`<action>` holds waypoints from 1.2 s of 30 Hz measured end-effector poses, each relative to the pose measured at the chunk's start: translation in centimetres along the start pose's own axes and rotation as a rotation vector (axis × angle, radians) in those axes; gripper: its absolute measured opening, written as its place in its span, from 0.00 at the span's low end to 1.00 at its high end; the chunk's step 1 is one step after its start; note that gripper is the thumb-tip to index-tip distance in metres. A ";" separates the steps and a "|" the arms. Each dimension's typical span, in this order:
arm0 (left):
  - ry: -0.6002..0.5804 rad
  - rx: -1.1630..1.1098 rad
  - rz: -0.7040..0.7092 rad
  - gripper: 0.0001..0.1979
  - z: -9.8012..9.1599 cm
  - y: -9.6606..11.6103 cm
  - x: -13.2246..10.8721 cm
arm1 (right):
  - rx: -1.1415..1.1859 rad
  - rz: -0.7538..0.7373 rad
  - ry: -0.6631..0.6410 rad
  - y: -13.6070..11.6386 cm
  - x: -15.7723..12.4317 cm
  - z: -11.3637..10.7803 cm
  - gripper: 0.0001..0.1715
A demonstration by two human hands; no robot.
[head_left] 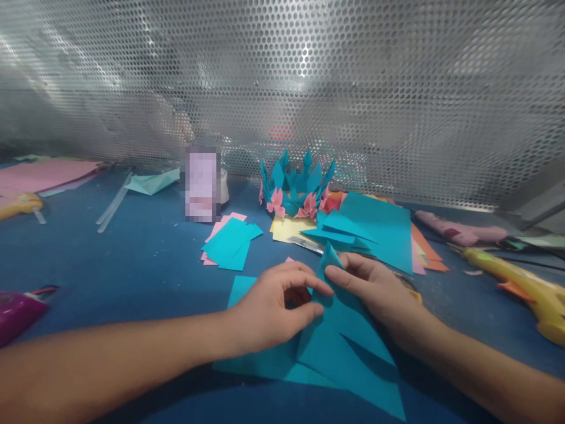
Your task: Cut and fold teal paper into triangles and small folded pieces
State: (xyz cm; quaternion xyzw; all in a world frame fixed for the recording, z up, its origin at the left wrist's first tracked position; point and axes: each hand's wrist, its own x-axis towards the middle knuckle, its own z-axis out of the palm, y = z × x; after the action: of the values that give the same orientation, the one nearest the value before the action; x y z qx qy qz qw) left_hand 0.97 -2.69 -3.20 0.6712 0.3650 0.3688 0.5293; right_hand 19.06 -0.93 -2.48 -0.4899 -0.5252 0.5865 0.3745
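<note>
A folded sheet of blue paper [342, 347] with a pointed top stands tilted between my hands. My right hand [375, 288] pinches it near the tip, thumb on the front face and fingers behind. On its left side, the thumb and index finger of my left hand [273, 303] are curled at the paper's edge. Beneath lies another flat blue sheet [260, 365], partly covered by my left hand. Behind my hands, a scissor blade [306, 244] shows next to the paper's tip; my right hand hides most of the scissors.
A blue paper crown [295, 191] with pink bows stands at the back. Blue sheets [375, 227] lie right of it, smaller cut pieces [232, 241] left. Glue guns, one yellow [516, 282] and one pink [461, 228], lie right. A perforated metal panel [282, 88] closes off the back.
</note>
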 end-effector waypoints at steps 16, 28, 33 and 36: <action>0.032 0.090 -0.011 0.04 0.1 0.4 0.1 | -0.026 -0.047 0.024 -0.1 0.0 0.1 0.21; -0.012 0.124 -0.019 0.04 0.1 0.4 0.1 | -0.050 -0.073 0.047 -0.2 0.1 0.2 0.23; -0.035 0.085 -0.015 0.06 0.2 0.2 0.0 | -0.008 -0.080 0.028 0.0 0.0 0.1 0.19; -0.043 0.096 0.003 0.10 0.3 0.0 0.0 | 0.020 -0.069 0.008 0.4 0.0 -0.2 0.16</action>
State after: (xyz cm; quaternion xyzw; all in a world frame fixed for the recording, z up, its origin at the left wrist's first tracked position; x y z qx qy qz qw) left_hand 1.20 -2.83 -3.23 0.7043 0.3695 0.3372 0.5038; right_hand 19.28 -0.91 -2.85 -0.4702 -0.5342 0.5764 0.4015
